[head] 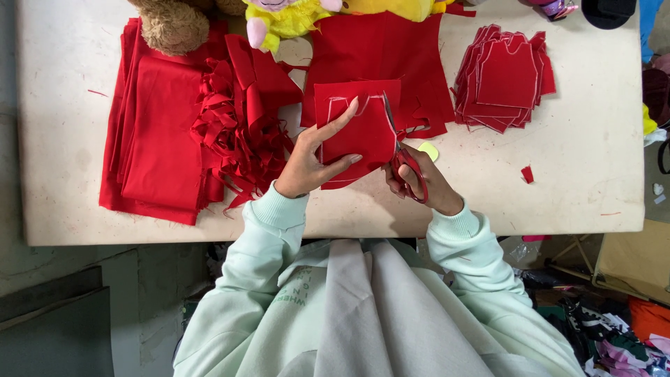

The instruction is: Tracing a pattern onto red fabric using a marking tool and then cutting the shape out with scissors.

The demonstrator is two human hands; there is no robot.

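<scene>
**Scissors cutting a marked red fabric piece**

Red fabric piece [359,136] held just above the near edge of the table [593,167], between both hands. Left hand [314,157] grasping the piece: fingers [342,119] spread flat over its upper face, thumb pressed against its lower edge. Right hand [426,183] clenched through the red handles of the scissors [399,150], blades parted along the right side of the piece and following a pale chalk outline; whether the blade tips are biting cloth at this instant, hard to tell from above. Material judged thin, light and limp, likely felt-like, so prone to droop and shift; best gripped close to the cut line, flat between fingers and thumb, to keep the edge taut. Left of the hands, a heap of red offcuts [241,136] beside a folded red cloth stack [157,132]. Right, well apart, a pile of cut red shapes [506,77]. Plush toys [279,17] along the far edge.
</scene>
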